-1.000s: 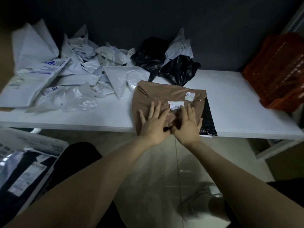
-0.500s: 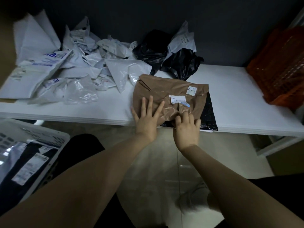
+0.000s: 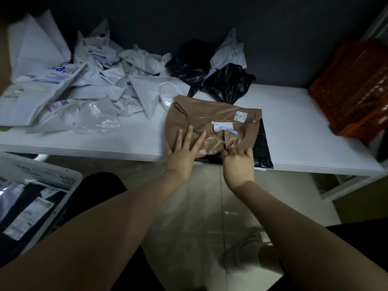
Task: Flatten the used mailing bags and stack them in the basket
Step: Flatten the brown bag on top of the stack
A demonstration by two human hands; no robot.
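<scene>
Two hands work one glossy brown mailing bag (image 3: pixel 212 127), which lies crinkled at the near edge of the smooth white table (image 3: pixel 294 127), overlapping a flat black bag (image 3: pixel 262 148) beneath it. Your left hand (image 3: pixel 184 152) presses on its left half with straight, spread fingers. Your right hand (image 3: pixel 238 162) curls its fingers together over the bag's rumpled near edge, gripping it. Behind, crumpled white plastic bags (image 3: pixel 84 87) heap at the left, beside shiny black bags (image 3: pixel 226 85). An orange lattice crate (image 3: pixel 354 89) sits far right. Down left, the white basket (image 3: pixel 63 179) holds flat, labelled bags.
</scene>
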